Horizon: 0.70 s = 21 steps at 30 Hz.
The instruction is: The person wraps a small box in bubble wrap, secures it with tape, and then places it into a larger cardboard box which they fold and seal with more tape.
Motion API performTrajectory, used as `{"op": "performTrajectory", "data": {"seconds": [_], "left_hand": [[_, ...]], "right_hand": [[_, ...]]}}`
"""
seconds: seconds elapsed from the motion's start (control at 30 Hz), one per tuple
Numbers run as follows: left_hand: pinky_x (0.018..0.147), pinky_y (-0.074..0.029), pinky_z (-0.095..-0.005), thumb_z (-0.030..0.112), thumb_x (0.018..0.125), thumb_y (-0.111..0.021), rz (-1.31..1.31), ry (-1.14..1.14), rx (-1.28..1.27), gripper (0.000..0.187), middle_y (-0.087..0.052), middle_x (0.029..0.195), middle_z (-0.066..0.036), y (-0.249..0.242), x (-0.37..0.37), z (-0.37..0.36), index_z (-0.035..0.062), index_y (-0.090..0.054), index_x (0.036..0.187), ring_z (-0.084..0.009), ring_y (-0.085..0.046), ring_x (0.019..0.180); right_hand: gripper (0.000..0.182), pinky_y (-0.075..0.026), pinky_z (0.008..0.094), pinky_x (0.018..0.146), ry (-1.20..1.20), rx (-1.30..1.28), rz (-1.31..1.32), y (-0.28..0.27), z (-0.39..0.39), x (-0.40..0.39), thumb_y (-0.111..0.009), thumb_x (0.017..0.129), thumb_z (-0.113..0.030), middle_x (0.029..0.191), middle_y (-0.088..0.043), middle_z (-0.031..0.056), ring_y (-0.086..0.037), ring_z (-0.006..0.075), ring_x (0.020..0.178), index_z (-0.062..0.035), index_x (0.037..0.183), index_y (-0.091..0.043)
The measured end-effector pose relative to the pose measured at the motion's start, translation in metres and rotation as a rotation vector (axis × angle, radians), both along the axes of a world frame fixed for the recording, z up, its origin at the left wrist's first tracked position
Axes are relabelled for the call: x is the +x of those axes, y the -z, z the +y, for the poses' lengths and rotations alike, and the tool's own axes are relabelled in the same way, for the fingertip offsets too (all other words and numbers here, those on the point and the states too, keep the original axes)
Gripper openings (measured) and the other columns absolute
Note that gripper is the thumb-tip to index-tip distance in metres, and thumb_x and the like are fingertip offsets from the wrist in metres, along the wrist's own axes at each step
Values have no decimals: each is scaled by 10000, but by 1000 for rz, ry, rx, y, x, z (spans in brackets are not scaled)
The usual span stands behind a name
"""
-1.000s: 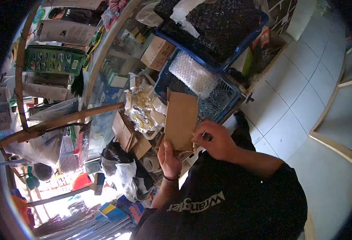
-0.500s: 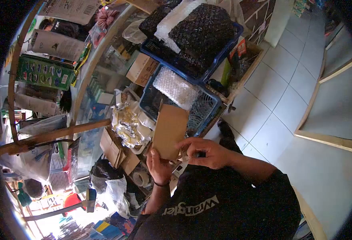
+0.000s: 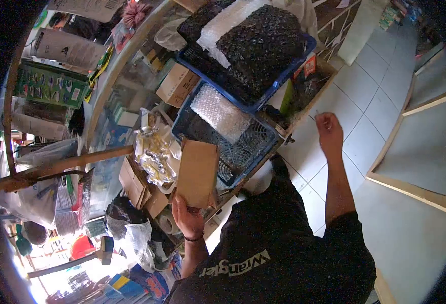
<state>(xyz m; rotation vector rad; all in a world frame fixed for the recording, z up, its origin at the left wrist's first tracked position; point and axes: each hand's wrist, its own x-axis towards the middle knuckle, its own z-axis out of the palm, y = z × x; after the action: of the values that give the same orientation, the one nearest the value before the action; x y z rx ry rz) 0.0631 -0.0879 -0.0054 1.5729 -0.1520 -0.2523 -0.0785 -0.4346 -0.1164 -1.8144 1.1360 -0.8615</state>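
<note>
My left hand (image 3: 187, 219), with a dark band at the wrist, grips the lower end of a flat brown cardboard box (image 3: 197, 173). The box stands out in front of the blue basket (image 3: 263, 151), which has a bubble-wrapped packet (image 3: 220, 112) in it. Out to the right, over the tiled floor, my right hand (image 3: 328, 125) is raised with its fingers curled together. A small pale bit shows at its fingertips, too small to name. Left of the box lies a pile of white and yellow plastic-wrapped items (image 3: 154, 152).
A second blue basket (image 3: 284, 76) at the top holds black-wrapped parcels (image 3: 258, 40). A roll of tape (image 3: 168, 223) and folded cardboard (image 3: 132, 183) lie left of my left hand. A wooden bar (image 3: 66, 166) crosses the left side. Wood-framed panels (image 3: 420, 190) stand at right.
My right hand has left the cardboard box and swung out to the upper right, over the floor. My left hand and the box have shifted slightly left and down in view.
</note>
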Motion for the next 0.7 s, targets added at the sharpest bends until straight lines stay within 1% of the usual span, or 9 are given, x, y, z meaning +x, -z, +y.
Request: {"op": "performTrajectory", "data": {"seconds": [0.07,0.17,0.27,0.43,0.5,0.57,0.6,0.63,0.7], "left_hand": [[770,-505,-334,323,954,-398,127,-22,-117,422,-549,1088,-132,-7,-1,-1,-27,-448,1185,-215,-575,948],[756,-491,-315,321,959,-389,89,-78,-50,423,-551,1073,-128,-9,-5,2,-32,-456,1182,-211,-571,924],[759,-472,-294,323,965,-372,-736,51,934,422,-552,1057,-114,-4,-6,14,-32,-467,1173,-199,-561,923],[792,-455,-285,325,971,-341,-592,-6,857,429,-552,1068,-111,-4,-9,17,-28,-471,1177,-177,-539,971],[802,-450,-287,326,972,-336,-397,-89,654,432,-551,1077,-116,-6,-12,13,-28,-468,1182,-174,-534,981],[815,-445,-292,326,971,-338,-164,-199,361,433,-550,1088,-122,-9,-17,2,-28,-465,1187,-179,-533,986],[822,-443,-295,326,970,-340,-78,-252,256,434,-549,1093,-124,-12,-19,-4,-28,-464,1189,-182,-534,989],[832,-439,-300,327,969,-343,-42,-289,245,434,-549,1096,-125,-17,-21,-10,-27,-463,1190,-186,-534,991],[840,-436,-329,285,851,-494,-207,-261,433,448,-552,1094,-147,-15,-22,-8,-19,-465,1179,-244,-541,985]], "right_hand": [[216,-463,341,599,-2,-6,-56,4,-14,6,-664,806,-225,749,-592,127,-566,231,603,-51,855,-546],[235,-454,349,573,-72,8,138,10,-27,10,-705,765,-189,703,-568,119,-544,240,562,-44,803,-524],[261,-447,359,568,-93,-21,159,23,-32,14,-727,733,-162,688,-551,115,-531,245,559,-37,765,-501],[232,-458,358,631,-112,-12,168,20,-38,23,-720,720,-136,753,-571,123,-564,266,662,-34,790,-523],[212,-463,364,680,-131,-45,166,24,-42,27,-710,719,-121,797,-583,126,-576,278,735,-38,809,-537],[193,-468,371,738,-153,-111,155,38,-50,30,-696,716,-96,854,-599,128,-584,291,820,-48,840,-555],[184,-466,379,760,-188,-159,203,38,-53,30,-689,711,-85,886,-602,126,-581,296,852,-55,844,-565],[178,-465,387,782,-222,-208,252,38,-56,29,-682,707,-75,918,-605,124,-577,300,884,-61,848,-574],[172,-463,399,812,-289,-255,340,34,-59,30,-668,702,-61,969,-606,120,-571,307,929,-74,857,-594]]}}
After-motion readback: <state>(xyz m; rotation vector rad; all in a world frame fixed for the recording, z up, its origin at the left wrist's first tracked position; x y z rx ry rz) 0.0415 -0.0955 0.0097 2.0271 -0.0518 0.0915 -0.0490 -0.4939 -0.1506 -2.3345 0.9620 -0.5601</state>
